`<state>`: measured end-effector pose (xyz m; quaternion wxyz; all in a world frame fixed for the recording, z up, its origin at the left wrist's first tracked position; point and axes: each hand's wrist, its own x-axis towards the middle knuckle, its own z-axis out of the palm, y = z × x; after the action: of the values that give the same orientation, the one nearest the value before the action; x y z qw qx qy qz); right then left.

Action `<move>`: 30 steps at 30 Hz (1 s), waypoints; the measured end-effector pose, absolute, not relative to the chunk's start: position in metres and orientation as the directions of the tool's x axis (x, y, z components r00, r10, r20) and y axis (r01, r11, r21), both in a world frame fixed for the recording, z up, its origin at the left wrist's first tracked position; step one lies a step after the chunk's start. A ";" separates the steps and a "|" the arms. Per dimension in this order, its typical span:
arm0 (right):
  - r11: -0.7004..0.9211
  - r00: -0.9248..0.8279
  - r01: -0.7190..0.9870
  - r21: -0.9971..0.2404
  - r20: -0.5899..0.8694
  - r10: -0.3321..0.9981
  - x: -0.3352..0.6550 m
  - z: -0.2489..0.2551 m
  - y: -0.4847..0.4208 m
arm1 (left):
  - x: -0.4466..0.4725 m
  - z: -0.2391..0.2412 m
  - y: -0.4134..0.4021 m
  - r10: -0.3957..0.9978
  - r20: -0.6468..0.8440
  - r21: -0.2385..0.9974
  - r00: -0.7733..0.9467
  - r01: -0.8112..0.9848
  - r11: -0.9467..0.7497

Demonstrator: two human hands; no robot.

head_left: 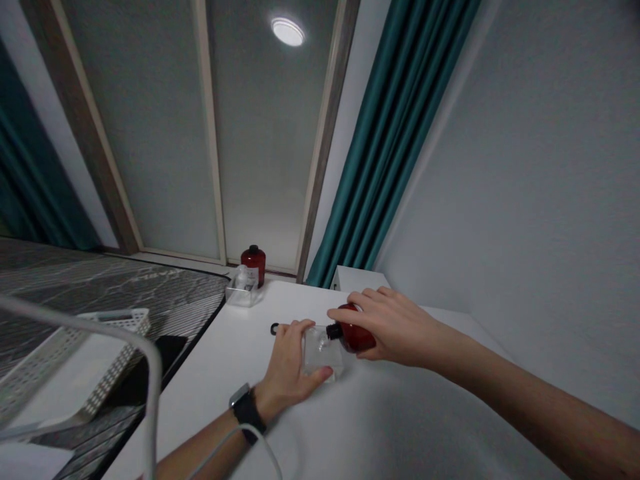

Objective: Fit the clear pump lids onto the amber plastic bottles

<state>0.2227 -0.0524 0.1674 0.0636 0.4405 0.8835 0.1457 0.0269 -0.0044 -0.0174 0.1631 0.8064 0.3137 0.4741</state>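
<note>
My right hand (385, 327) is wrapped around a dark red bottle (357, 337). The bottle lies tilted on its side in the air, its black neck pointing left over a clear square container (320, 357). Fingers and thumb of my left hand (295, 367) grip that container along its left side; it rests on the white table (225, 373). Whether liquid is flowing from the neck cannot be made out. A small black cap or ring (275, 329) lies just beyond my left fingers.
At the table's far left corner stand a second red bottle (256, 260) with a black cap and a clear box (241, 293) with clear items inside. A white box (359, 279) is at the back. Left are a white perforated basket (95, 400) and a cable (154, 400).
</note>
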 end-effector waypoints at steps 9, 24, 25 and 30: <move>0.572 -0.616 0.750 0.332 0.034 0.787 0.223 0.166 -0.052 | 0.028 -0.016 -0.005 0.651 0.666 0.552 0.365 0.346 -0.758; 0.571 -0.625 0.743 0.349 0.055 0.779 0.225 0.165 -0.050 | 0.027 -0.017 -0.004 0.652 0.667 0.560 0.362 0.334 -0.758; 0.571 -0.625 0.743 0.350 0.055 0.779 0.225 0.165 -0.050 | 0.027 -0.017 -0.005 0.656 0.663 0.565 0.361 0.334 -0.754; 0.574 -0.631 0.737 0.356 0.057 0.774 0.224 0.166 -0.051 | 0.026 -0.017 -0.005 0.681 0.635 0.590 0.365 0.339 -0.733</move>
<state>0.2238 -0.0509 0.1657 0.0522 0.4265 0.8857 0.1758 0.0261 -0.0052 -0.0173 0.1831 0.8055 0.3165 0.4663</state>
